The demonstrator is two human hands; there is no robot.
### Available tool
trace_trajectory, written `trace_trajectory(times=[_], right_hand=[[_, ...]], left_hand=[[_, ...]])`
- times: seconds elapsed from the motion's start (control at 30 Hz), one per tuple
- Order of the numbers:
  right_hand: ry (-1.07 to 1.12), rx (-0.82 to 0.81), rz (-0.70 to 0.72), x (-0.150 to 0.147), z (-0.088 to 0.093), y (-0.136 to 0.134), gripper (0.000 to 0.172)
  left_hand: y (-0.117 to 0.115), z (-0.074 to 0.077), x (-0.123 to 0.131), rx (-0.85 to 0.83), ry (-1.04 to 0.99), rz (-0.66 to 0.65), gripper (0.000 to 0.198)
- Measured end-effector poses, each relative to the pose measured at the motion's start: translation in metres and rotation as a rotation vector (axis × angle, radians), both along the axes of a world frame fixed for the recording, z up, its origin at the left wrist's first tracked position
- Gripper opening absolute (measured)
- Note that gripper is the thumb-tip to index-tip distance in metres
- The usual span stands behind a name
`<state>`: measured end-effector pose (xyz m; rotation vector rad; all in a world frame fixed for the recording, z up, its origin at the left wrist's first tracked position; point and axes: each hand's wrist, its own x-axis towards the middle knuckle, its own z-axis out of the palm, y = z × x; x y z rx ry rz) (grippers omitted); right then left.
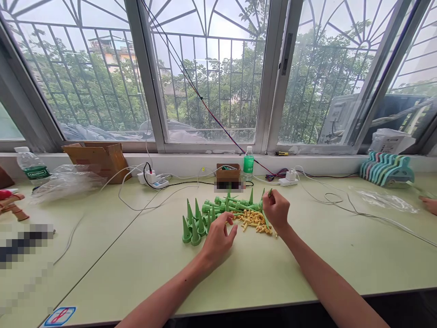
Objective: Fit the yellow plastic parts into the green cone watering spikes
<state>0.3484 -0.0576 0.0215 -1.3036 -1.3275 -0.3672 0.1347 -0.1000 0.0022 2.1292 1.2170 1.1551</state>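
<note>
My right hand (277, 212) is closed around a green plastic spike (270, 192), its tip poking out above the fingers. Close to the green pieces, my left hand (217, 238) has thumb and fingers apart and nothing in it. Several green cone-shaped spikes (195, 234) stand upright on their wide bases, just left of that hand and partly hidden by it. Behind lies a heap of green spikes (235, 205) on their sides. Between my hands is a pile of small yellow plastic pieces (254, 222).
A small brown box (228, 171) and a green-labelled bottle (249, 163) stand behind the heap. White cables (327, 197) and power strips (160, 181) cross the back. Blue hangers (387, 171) are at right, near another person's hand (429, 205). A cardboard box (97, 160) stands back left.
</note>
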Motion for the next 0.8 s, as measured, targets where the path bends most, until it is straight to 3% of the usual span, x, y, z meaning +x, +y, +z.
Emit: trace_trajectory(times=[0.17, 0.37, 0.8], right_hand=[[0.048, -0.052, -0.179, 0.020, -0.004, 0.014, 0.028], [0.088, -0.079, -0.299, 0.029, -0.009, 0.024, 0.026], [0.017, -0.342, -0.185, 0.036, -0.025, 0.040, 0.021]], left_hand=[[-0.001, 0.002, 0.000, -0.003, 0.016, 0.008, 0.020], [0.000, 0.001, -0.001, -0.006, 0.021, 0.004, 0.020], [0.000, 0.001, 0.000, 0.007, 0.029, -0.001, 0.020]])
